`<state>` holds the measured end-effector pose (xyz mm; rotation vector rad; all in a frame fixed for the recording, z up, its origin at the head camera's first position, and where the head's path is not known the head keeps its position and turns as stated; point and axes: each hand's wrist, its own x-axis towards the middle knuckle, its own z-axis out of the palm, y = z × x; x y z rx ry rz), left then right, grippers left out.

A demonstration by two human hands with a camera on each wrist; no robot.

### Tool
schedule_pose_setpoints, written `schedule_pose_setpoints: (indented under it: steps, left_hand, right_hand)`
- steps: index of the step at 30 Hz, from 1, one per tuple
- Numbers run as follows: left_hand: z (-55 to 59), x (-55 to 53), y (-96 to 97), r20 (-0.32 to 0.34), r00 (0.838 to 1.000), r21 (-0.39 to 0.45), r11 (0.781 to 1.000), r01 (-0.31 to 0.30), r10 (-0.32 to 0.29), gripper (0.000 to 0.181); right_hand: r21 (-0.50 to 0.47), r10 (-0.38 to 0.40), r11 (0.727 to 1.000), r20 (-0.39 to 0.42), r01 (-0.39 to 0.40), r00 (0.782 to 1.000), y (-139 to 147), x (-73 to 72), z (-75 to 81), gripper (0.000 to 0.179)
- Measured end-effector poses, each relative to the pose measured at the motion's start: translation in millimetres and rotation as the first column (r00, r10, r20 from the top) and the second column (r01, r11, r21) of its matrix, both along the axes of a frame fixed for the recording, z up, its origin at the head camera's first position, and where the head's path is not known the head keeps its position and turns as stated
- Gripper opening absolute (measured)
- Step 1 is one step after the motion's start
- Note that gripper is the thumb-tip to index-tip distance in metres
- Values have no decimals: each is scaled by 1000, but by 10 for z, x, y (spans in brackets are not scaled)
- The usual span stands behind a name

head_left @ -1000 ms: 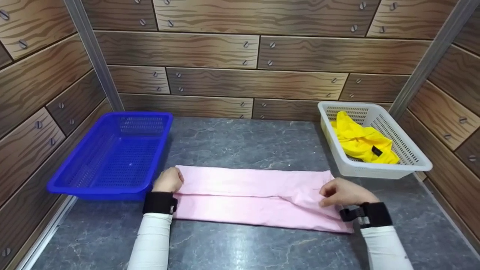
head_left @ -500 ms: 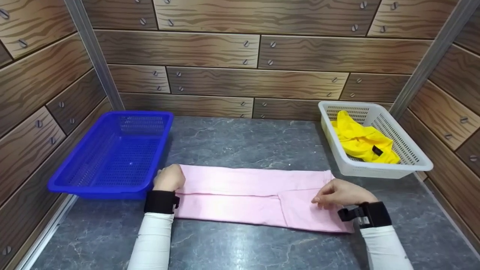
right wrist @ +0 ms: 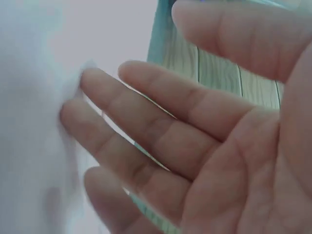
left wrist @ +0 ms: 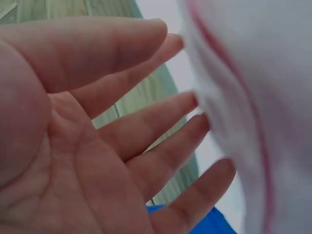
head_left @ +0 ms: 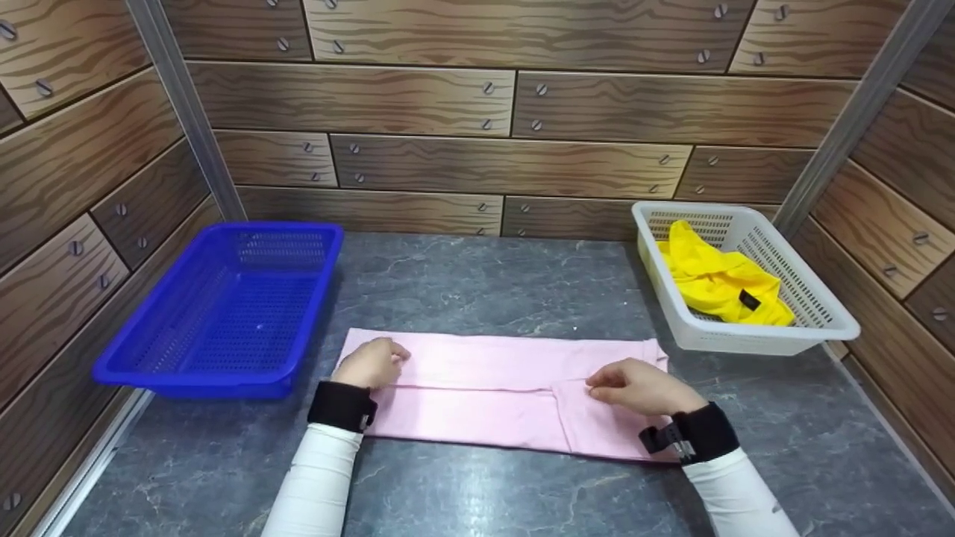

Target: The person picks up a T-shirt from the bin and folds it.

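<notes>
A pink cloth garment (head_left: 470,414) lies folded into a long strip across the table, a lengthwise edge running along its middle and a squarish flap turned over at its right end. Over the strip's left end is my left hand (head_left: 371,363). In the left wrist view its fingers (left wrist: 168,170) are spread and loosely bent, tips against the fabric (left wrist: 229,122), the palm bare. My right hand (head_left: 638,388) is over the flap. From the right wrist, its relaxed fingers (right wrist: 141,119) reach the pale fabric (right wrist: 34,97) with their tips, the thumb held apart.
A blue basket (head_left: 108,369) with nothing in it stands at the left. At the right back, a white basket (head_left: 746,339) holds a crumpled yellow cloth (head_left: 716,280) with a black tag. Wood-patterned walls (head_left: 418,164) enclose the grey marbled table (head_left: 477,283) on three sides.
The raised, rumpled cloth at the right end now lies flat as a neat flap. My left hand has moved right from the strip's left edge, and my right hand has shifted left.
</notes>
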<state>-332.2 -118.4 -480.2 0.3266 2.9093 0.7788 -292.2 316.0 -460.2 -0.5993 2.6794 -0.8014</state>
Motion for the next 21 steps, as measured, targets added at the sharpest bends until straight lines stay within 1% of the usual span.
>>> schedule_pose_setpoints:
  steps: [3, 6, 8, 10, 13, 16, 19, 21]
  left_hand:
    - [-39, -6, -23, -12, 999, -31, 999, -34, 33, 41]
    - [-45, -7, -34, -14, 999, -47, 998, -52, 52, 50]
    - [-45, -11, -25, -19, 998, -60, 997, -55, 54, 51]
    - [-46, -11, -8, -30, 998, -75, 995, -63, 61, 49]
    - [-57, -12, 20, -41, 995, -98, 991, -95, 92, 45]
    - [-62, -17, 50, -39, 991, -109, 985, -131, 127, 39]
    - [-54, -16, 83, -49, 989, -119, 982, -147, 142, 31]
    - [-48, -8, 105, -66, 988, -134, 980, -148, 140, 28]
  right_hand:
    - [41, -35, 998, -31, 36, 999, -80, 39, 7, 30]
    - [77, -66, 994, -82, 72, 994, -146, 53, 33, 27]
    - [104, -80, 990, -122, 93, 989, -178, 27, 42, 26]
    - [134, -88, 985, -150, 109, 985, -208, -38, 44, 24]
    - [190, -70, 976, -190, 106, 979, -256, -212, 22, 19]
    - [247, -52, 963, -207, 104, 977, -325, -452, 11, 16]
    - [317, -65, 941, -170, 117, 983, -417, -675, 33, 19]
    - [356, -80, 927, -130, 122, 988, -470, -794, 62, 26]
